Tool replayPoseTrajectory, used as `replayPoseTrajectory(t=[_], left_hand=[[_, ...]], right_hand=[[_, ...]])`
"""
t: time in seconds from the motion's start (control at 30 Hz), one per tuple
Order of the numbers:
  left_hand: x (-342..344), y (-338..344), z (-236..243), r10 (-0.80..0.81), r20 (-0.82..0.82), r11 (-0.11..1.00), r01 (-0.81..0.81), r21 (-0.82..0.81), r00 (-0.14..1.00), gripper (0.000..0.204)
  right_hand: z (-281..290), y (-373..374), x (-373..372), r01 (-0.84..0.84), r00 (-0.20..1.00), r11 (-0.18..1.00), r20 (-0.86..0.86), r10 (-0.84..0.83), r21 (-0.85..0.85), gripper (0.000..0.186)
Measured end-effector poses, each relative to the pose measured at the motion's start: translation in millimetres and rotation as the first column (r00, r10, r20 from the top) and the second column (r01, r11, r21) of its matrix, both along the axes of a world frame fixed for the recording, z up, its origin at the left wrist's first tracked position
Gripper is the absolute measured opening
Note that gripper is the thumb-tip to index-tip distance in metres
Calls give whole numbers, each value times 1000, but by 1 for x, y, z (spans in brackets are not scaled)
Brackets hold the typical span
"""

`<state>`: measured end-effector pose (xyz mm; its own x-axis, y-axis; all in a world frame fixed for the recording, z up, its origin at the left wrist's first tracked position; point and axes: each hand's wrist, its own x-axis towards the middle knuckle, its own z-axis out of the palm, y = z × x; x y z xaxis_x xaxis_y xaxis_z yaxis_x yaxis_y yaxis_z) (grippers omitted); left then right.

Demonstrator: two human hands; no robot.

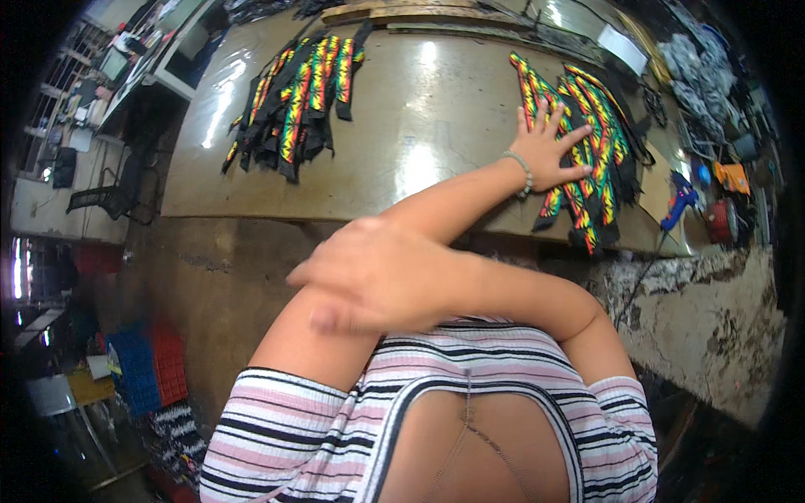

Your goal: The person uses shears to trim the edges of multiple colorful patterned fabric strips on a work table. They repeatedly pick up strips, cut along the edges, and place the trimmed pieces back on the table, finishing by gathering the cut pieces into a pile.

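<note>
My left hand [549, 149] reaches across my body and lies flat, fingers spread, on a pile of black straps with red, yellow and green stripes [591, 151] at the right of the shiny brown table [419, 126]. A beaded bracelet circles that wrist. My right hand [369, 281], blurred, crosses over and rests on my left arm near the elbow, holding nothing. A second pile of the same striped straps [298, 96] lies at the table's left, away from both hands.
A blue glue gun [681, 201] lies at the table's right edge, beside an orange object [734, 176] and a red round container [719, 220]. Grey cloth [700, 67] is heaped at the far right. Red and blue crates [151, 369] sit on the floor at lower left.
</note>
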<state>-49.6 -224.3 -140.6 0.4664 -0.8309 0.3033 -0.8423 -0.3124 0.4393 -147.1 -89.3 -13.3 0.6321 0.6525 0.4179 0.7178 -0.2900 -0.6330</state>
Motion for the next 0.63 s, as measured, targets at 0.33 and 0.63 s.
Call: replayPoseTrajectory(t=[0.33,0.63], left_hand=[[-38,121,-6,4,121,917,44,-396,993,46],[-71,199,-243,70,26,964,-74,254,997,65]], right_hand=[[-58,-144,-47,853,439,509,368,-819,114,10],[-76,-158,0,895,446,435,252,-859,-103,15]])
